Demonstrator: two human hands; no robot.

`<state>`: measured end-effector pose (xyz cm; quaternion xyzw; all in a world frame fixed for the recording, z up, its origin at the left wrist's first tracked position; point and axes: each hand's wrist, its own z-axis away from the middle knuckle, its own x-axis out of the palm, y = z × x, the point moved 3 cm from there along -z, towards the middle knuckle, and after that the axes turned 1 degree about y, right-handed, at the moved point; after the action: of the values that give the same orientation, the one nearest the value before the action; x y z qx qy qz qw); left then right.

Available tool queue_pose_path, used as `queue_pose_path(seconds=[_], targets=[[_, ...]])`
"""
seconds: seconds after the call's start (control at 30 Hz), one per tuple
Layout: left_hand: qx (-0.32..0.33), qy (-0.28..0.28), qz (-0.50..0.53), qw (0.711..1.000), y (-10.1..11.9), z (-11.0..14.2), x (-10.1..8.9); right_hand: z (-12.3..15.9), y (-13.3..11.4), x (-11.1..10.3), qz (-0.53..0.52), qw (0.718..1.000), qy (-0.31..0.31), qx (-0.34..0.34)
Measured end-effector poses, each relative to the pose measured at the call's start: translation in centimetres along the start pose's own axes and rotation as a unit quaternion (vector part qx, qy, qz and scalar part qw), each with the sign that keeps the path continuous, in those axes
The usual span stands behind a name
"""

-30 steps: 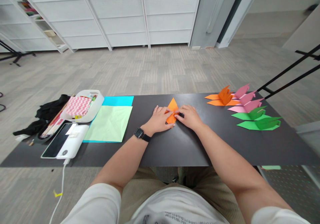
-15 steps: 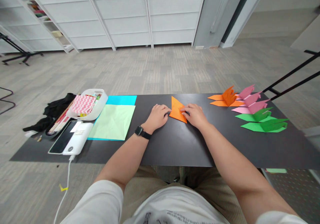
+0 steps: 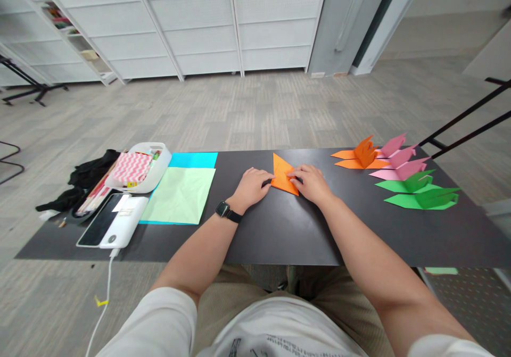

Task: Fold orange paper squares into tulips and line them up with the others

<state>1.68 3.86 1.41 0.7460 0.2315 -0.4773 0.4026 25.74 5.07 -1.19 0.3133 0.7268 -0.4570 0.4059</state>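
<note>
A piece of folded orange paper, roughly triangular with a pointed top, lies on the dark table between my hands. My left hand, with a black watch at the wrist, has its fingertips and thumb closed at the paper's left edge. From the other side, my right hand grips the paper's right part, its fingers lying over the surface and its thumb by the edge. Both hands rest low on the tabletop. Whatever is under the fingertips is hidden.
Folded paper figures stand at right: orange, pink and green. At left lie pale green sheets over blue paper, a white basket, a phone, a white power bank with a cable, and black cloth.
Both hands and the orange paper stay almost in place. Only a very slight shift of the whole view shows.
</note>
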Motion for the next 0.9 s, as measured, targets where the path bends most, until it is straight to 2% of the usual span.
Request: queue_pose_path(seconds=[0.3, 0.53, 0.9], targets=[[-0.005, 0.01, 0.017, 1.0, 0.0, -0.1, 0.2, 0.0, 0.0, 0.0, -0.005, 1.0, 0.005, -0.005], [0.019, 0.027, 0.055, 0.998, 0.0, -0.1, 0.3, 0.0, -0.1, -0.1, -0.003, 1.0, 0.003, -0.009], [-0.005, 0.052, 0.067, 0.996, -0.2, -0.1, -0.1, 0.3, -1.7, -0.3, -0.043, 0.993, -0.048, -0.098]])
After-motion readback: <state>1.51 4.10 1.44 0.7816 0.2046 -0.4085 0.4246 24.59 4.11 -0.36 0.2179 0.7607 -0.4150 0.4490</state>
